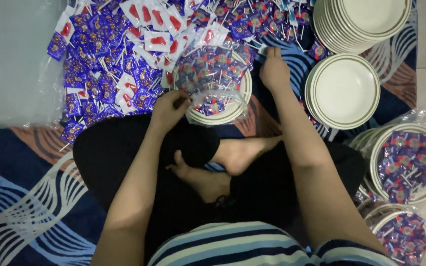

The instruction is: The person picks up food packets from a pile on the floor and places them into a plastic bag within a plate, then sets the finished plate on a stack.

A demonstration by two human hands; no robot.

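On a navy wave-patterned rug [30, 207], our left hand [169, 107] pinches a clear plastic wrap [232, 101] over a sweet-filled cream plate [245, 91]; our right hand [274, 69] rests open.

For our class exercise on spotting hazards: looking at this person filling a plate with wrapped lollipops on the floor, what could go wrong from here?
1. The plate is heaped; lollipops might slide off as the left hand handles the clear bag around it.
2. The right hand reaches into the loose pile, near the tall plate stack, which a knock could possibly topple.
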